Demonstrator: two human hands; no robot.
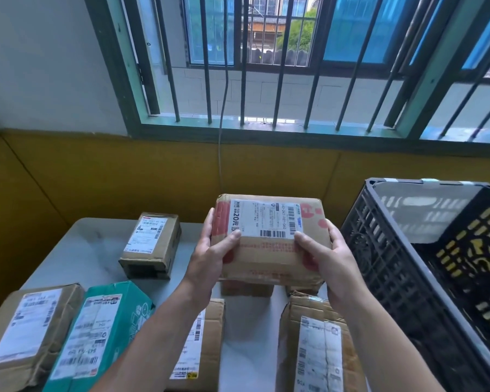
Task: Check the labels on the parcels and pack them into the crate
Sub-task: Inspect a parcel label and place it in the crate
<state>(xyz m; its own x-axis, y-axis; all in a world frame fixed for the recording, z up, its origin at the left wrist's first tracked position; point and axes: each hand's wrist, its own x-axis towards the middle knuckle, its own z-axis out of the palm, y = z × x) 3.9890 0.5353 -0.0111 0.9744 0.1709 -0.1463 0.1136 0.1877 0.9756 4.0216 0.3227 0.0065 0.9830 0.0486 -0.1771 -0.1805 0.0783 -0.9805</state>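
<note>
Held the brown cardboard parcel with red print (pixel 269 258) up above the pale grey worktop (pixel 91 250), clear of the other boxes and just left of the dark grey slatted plastic crate (pixel 393 267). Clasped it at both ends: left grip (pixel 210 256) curled round the left edge, right grip (pixel 328 258) round the right. Laid the thumbs flat at the lower corners of the white shipping label (pixel 266 219), with the barcodes uncovered. Tilted the labelled face toward the eyes, likely for reading. Judged this the checking step, with packing not yet begun.

Found more parcels lying label-up on the worktop, presumably for quick reading:
- a small brown carton (pixel 153 244) farther back
- a large brown box (pixel 26 329)
- a teal box (pixel 102 329) beside it
- a flat brown parcel (pixel 210 335) under the left forearm
- a crumpled brown carton (pixel 317 349) nearest the crate

Placed the crate open-topped at the right, probably for a short carry across. Saw no parcel inside it.
</note>
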